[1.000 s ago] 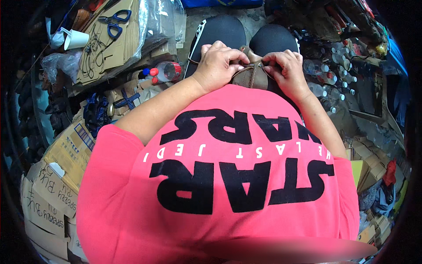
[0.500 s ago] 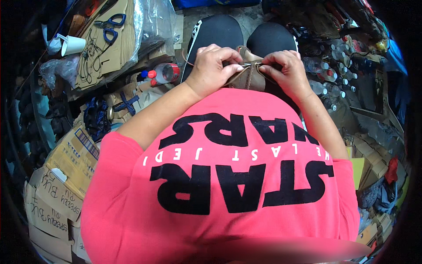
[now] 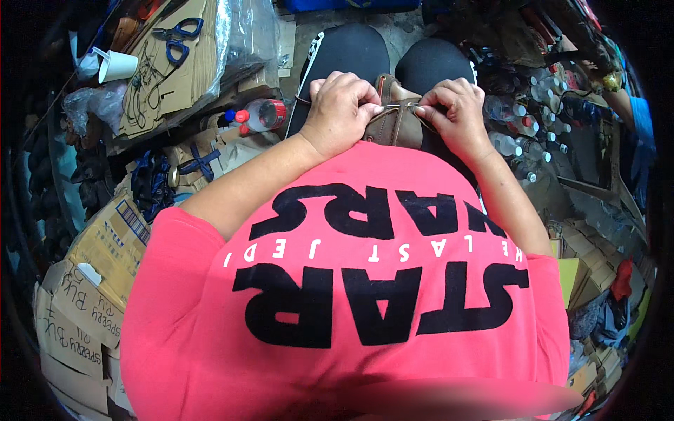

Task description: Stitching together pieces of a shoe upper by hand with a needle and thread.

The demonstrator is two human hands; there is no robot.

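Between my thighs rests a brown leather shoe with stitched seams, its lower part hidden by my pink shirt. A thin brown lace crosses its top. My left hand pinches one side of the lace between thumb and forefinger. On the other side, my right hand has its thumb and fingertips closed on the lace too. Both hands are just above the shoe, a short gap apart.
At the far left, blue-handled scissors lie on stacked cardboard, beside a white cup. A red-labelled bottle lies nearby. Several plastic bottles crowd the right. Cardboard boxes stand at the near left.
My hands have drawn slightly apart, with the lace still pinched between them. The shoe stays in nearly the same place.
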